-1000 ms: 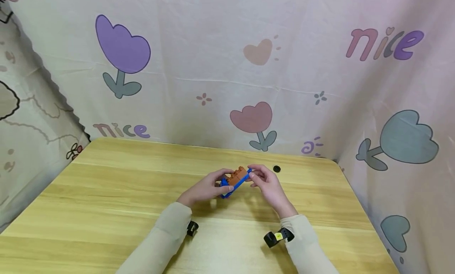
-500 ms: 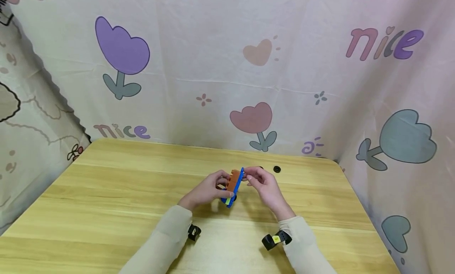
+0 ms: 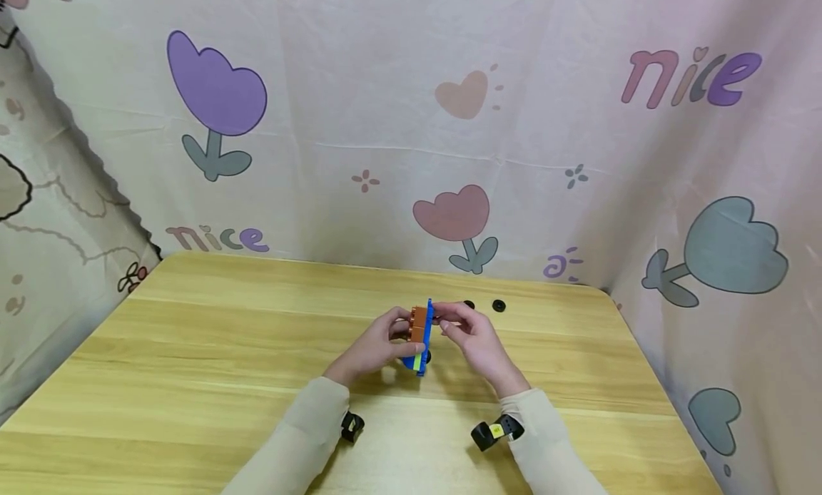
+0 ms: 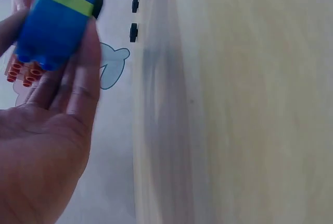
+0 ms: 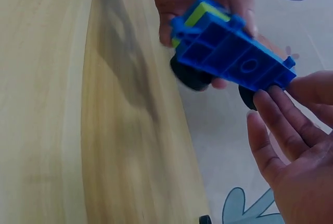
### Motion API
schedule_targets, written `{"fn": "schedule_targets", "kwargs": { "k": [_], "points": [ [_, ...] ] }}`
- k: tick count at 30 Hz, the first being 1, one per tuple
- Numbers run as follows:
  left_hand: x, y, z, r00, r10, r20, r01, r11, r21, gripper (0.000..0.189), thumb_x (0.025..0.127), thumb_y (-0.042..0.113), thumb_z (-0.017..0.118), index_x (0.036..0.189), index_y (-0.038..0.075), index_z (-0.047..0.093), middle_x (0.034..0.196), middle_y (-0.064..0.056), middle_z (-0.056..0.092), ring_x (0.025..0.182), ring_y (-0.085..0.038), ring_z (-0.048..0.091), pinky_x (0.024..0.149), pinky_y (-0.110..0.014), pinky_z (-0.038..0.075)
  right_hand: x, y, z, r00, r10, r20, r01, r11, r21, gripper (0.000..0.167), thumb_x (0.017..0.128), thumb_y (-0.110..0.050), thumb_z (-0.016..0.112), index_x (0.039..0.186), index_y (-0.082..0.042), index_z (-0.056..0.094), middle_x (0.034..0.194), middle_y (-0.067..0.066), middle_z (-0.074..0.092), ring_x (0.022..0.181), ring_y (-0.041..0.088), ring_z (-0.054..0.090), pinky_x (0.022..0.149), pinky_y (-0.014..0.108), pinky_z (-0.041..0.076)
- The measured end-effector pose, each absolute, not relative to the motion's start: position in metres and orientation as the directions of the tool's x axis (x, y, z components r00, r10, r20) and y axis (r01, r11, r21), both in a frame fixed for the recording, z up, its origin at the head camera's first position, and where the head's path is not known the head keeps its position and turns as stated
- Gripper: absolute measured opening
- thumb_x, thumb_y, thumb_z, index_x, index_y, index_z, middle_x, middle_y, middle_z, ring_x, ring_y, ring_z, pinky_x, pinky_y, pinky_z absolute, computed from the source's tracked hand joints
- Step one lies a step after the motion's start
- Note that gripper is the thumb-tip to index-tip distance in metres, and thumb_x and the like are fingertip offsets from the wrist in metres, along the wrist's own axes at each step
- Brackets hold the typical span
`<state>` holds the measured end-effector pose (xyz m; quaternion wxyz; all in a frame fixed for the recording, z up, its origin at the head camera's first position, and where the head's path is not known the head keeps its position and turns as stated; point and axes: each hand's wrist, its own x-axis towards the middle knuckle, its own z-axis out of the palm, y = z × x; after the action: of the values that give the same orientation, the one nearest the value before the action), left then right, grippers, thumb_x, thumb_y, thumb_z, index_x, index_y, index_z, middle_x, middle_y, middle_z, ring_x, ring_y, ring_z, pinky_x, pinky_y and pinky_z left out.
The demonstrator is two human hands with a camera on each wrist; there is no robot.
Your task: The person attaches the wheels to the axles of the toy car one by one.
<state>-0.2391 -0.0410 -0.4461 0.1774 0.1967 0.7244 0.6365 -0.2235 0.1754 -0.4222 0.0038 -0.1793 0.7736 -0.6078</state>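
A toy car point(image 3: 420, 332) built of bricks is held up above the table, standing on end. Its chassis point(image 5: 234, 54) is blue, with orange bricks point(image 3: 418, 325) and a yellow-green layer point(image 5: 200, 13). My left hand point(image 3: 377, 346) grips the car by its lower end, thumb and fingers on either side. My right hand point(image 3: 474, 338) pinches the upper end, its fingertips beside a black wheel point(image 5: 247, 97) partly hidden by them. Another black wheel point(image 5: 190, 74) is fitted at the lower end. In the right wrist view the underside faces the camera.
Two loose black wheels point(image 3: 499, 305) lie on the wooden table point(image 3: 257, 302) towards its back edge, one partly behind the right hand. A printed curtain point(image 3: 359, 88) hangs behind the table. Both wrists wear black camera straps point(image 3: 497, 431).
The left hand has tilted the toy car from a slant to nearly vertical, turning its underside to the right. The right hand has shifted slightly left with it, uncovering a second loose wheel.
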Motion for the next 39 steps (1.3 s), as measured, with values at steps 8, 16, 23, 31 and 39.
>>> {"fn": "schedule_targets", "kwargs": {
  "k": [8, 16, 23, 31, 39],
  "points": [
    [-0.238, -0.043, -0.446, -0.879, 0.477, 0.009, 0.077, 0.123, 0.989, 0.048, 0.091, 0.017, 0.072, 0.128, 0.003, 0.046, 0.125, -0.014, 0.062, 0.109, -0.027, 0.062, 0.098, -0.046, 0.046, -0.228, 0.178, -0.416, -0.917, -0.337, 0.214, -0.317, 0.288, -0.904, 0.029, 0.099, -0.005, 0.057, 0.127, -0.007, 0.063, 0.121, 0.006, 0.063, 0.109, 0.024, 0.06, 0.092, 0.04, 0.049],
    [-0.242, -0.041, -0.446, -0.89, 0.457, -0.011, 0.06, 0.141, 0.988, 0.048, 0.089, 0.015, 0.075, 0.126, 0.004, 0.046, 0.124, -0.014, 0.062, 0.107, -0.027, 0.062, 0.097, -0.046, 0.047, -0.238, 0.202, -0.417, -0.936, -0.286, 0.204, -0.311, 0.404, -0.86, 0.027, 0.097, -0.009, 0.062, 0.123, -0.002, 0.063, 0.119, 0.015, 0.063, 0.109, 0.027, 0.059, 0.093, 0.046, 0.046],
    [-0.242, -0.044, -0.447, -0.875, 0.484, -0.018, 0.062, 0.148, 0.987, 0.05, 0.087, 0.012, 0.076, 0.126, 0.002, 0.045, 0.122, -0.014, 0.063, 0.106, -0.027, 0.062, 0.096, -0.046, 0.047, -0.251, 0.243, -0.42, -0.943, -0.217, 0.252, -0.333, 0.64, -0.693, 0.033, 0.089, -0.001, 0.068, 0.122, 0.003, 0.062, 0.117, 0.017, 0.062, 0.11, 0.036, 0.056, 0.093, 0.052, 0.046],
    [-0.245, -0.044, -0.445, -0.869, 0.495, -0.015, 0.072, 0.156, 0.985, 0.052, 0.087, 0.011, 0.077, 0.127, 0.004, 0.045, 0.118, -0.011, 0.065, 0.103, -0.026, 0.061, 0.095, -0.047, 0.047, -0.265, 0.283, -0.429, -0.983, -0.156, 0.1, -0.184, 0.772, -0.609, 0.045, 0.095, -0.013, 0.063, 0.137, 0.0, 0.053, 0.141, 0.021, 0.049, 0.13, 0.044, 0.042, 0.106, 0.059, 0.031],
    [-0.243, -0.044, -0.445, -0.855, 0.518, -0.009, 0.083, 0.154, 0.985, 0.05, 0.086, 0.012, 0.078, 0.124, 0.003, 0.046, 0.11, -0.008, 0.067, 0.101, -0.025, 0.061, 0.094, -0.044, 0.048, -0.287, 0.301, -0.435, -0.988, -0.156, 0.023, -0.136, 0.774, -0.618, 0.046, 0.095, -0.012, 0.064, 0.137, 0.002, 0.051, 0.14, 0.028, 0.046, 0.126, 0.048, 0.043, 0.104, 0.06, 0.033]
  ]
}}
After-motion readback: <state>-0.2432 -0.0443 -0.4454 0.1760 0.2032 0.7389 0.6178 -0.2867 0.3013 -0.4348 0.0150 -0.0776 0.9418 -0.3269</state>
